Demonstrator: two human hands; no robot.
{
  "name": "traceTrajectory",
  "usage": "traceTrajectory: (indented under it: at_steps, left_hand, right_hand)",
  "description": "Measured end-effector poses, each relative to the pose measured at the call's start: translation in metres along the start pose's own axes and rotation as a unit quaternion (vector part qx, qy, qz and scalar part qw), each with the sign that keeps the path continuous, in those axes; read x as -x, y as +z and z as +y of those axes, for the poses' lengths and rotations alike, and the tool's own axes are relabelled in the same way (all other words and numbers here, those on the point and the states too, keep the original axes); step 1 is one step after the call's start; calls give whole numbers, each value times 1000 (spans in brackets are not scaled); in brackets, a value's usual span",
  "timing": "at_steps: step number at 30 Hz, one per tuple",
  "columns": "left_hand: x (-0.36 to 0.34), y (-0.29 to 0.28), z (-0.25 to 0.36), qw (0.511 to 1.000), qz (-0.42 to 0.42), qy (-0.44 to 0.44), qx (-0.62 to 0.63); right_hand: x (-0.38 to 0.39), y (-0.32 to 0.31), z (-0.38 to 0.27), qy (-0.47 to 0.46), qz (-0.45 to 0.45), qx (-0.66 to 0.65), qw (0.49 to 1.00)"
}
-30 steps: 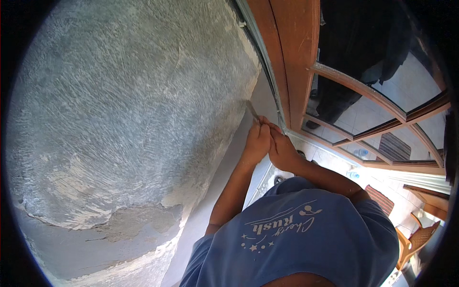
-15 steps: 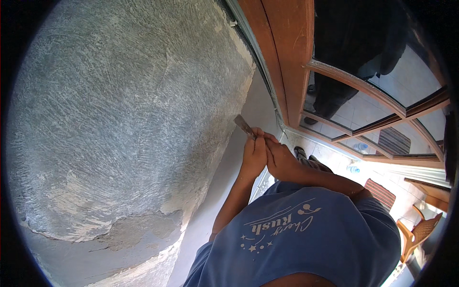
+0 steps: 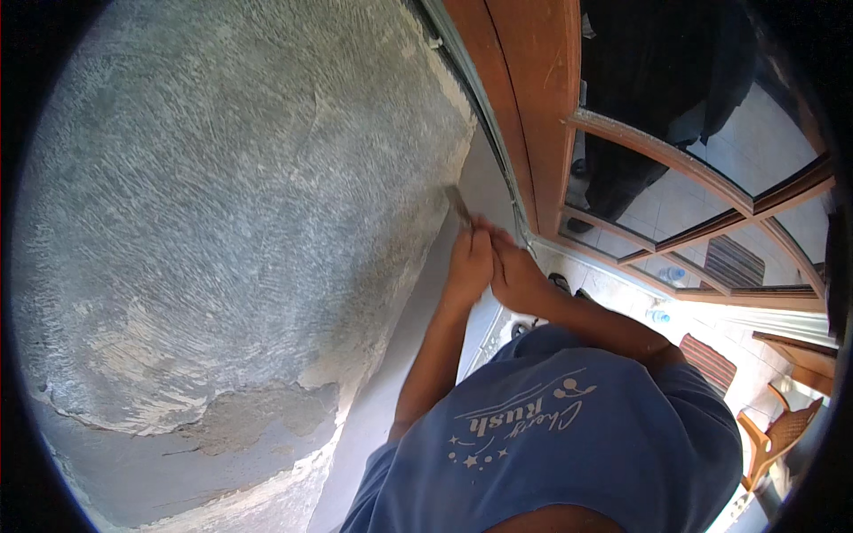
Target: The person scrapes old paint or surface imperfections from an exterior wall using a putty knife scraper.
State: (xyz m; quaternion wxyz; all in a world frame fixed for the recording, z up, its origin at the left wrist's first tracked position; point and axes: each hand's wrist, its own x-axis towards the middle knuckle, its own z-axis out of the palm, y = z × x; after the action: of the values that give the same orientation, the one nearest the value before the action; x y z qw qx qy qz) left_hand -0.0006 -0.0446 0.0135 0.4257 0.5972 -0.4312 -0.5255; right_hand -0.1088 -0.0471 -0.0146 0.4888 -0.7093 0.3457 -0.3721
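Note:
A scraper [image 3: 458, 205] with a flat metal blade is held in both my hands, its handle hidden by my fingers. My left hand [image 3: 470, 265] is closed round it, and my right hand [image 3: 518, 277] is closed against the left one. The blade, slightly blurred, points up and away at the border between the rough scraped wall [image 3: 240, 231] and a smooth grey painted strip [image 3: 480, 178]. Whether its edge touches the wall, I cannot tell. Scratch marks cover most of the scraped surface.
Right of the strip runs a cable [image 3: 480, 107] beside a wooden frame [image 3: 533, 115] with glass panes. Lower on the wall is a patch of bare plaster [image 3: 258, 417]. On the tiled floor at right are a striped mat [image 3: 708, 362], a plastic bottle [image 3: 657, 316] and a wooden chair [image 3: 782, 435].
Both hands and the scraper have moved a little up along the wall's border. The blade stands more upright and is blurred now.

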Motion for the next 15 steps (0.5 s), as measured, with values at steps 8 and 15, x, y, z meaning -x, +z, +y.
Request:
traceTrajectory:
  at_steps: [8,15]
  left_hand:
    - [16,14,-18,995,34,32,93]
    - [-10,9,3,996,9,24,83]
  right_hand:
    - [12,-5,-4,-18,21,-23,999]
    - [-8,-2,3,-23,44,-17,999]
